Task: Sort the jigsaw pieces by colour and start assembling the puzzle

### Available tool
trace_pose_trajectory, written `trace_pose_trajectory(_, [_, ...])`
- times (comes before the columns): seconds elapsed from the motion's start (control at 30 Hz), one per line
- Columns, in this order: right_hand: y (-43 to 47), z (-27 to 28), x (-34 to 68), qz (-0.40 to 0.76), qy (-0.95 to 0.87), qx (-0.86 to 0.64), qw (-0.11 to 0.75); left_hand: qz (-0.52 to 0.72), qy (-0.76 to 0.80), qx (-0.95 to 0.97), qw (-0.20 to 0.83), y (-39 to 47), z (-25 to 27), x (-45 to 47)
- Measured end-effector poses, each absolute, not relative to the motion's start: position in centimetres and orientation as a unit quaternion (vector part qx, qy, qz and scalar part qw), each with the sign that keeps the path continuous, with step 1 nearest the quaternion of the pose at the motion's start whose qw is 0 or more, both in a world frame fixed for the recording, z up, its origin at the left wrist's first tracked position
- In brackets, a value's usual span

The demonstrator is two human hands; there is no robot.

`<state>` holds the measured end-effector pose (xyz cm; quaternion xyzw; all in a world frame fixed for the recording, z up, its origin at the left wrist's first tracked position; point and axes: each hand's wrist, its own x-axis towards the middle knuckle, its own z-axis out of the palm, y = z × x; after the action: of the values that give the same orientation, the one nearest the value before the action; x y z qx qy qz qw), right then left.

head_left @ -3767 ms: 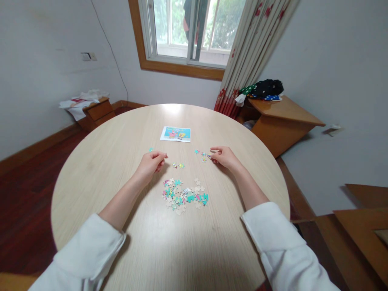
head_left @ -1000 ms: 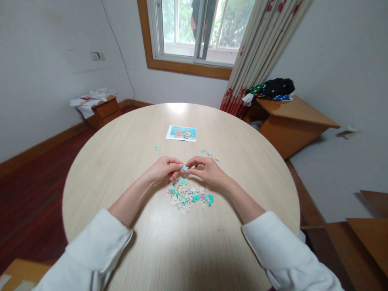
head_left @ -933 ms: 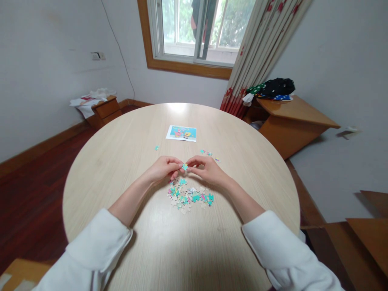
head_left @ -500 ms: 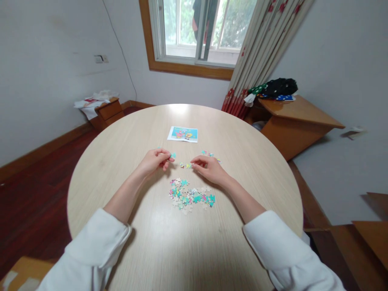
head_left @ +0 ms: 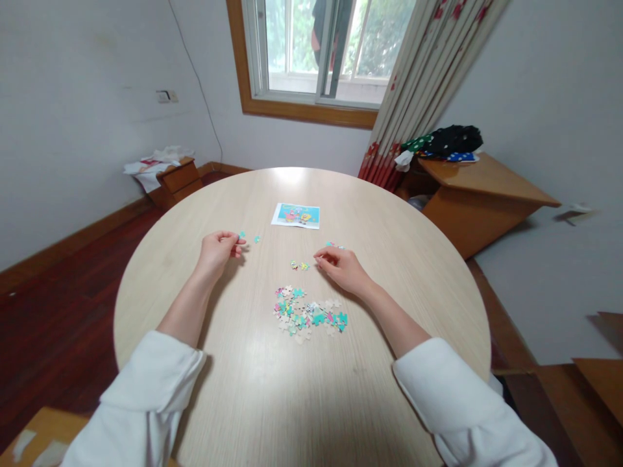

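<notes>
My left hand (head_left: 220,251) is over the left part of the round table, thumb and fingers pinched on a teal jigsaw piece (head_left: 242,234). Just right of it, a second teal piece (head_left: 257,239) lies on the tabletop. My right hand (head_left: 343,267) is closed in a pinch right of the middle; whatever its fingertips hold is too small to make out. Close to those fingertips lie two yellowish pieces (head_left: 299,265) side by side. A few pieces (head_left: 335,245) show behind the right hand, partly hidden by it. Nearer me is a loose pile of mixed jigsaw pieces (head_left: 306,312).
A picture sheet (head_left: 295,216) with cartoon figures lies at the far middle of the round table (head_left: 287,402). Beyond the table stand a small wooden cabinet (head_left: 180,178) on the left and a wooden desk (head_left: 481,188) with cloths (head_left: 450,141) on the right.
My left hand has moved left with the teal jigsaw piece, away from the yellowish pieces. My right hand has shifted slightly right, opening a small gap to them.
</notes>
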<state>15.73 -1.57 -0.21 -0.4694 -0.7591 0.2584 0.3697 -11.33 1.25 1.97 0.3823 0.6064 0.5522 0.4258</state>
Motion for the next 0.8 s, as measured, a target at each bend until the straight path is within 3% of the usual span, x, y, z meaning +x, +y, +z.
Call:
trace_pose_trajectory(0.3, [-1.7,-0.1,15.7,0.260,-0.765,-0.470,0.354,0.499,0.667,0.446,0.327,1.7,1.1,-11.6])
trace_pose_trajectory(0.53, [-3.7,1.2,13.6,0.318,-0.806,-0.421,0.267,0.474,0.701,0.455,0.278,1.6,1.2,-12.7])
trace_pose_trajectory(0.8, [-4.3,1.9,13.1,0.318,-0.836,-0.399,0.204,0.312,0.726,0.511,0.338,0.7,2.8,-15.1])
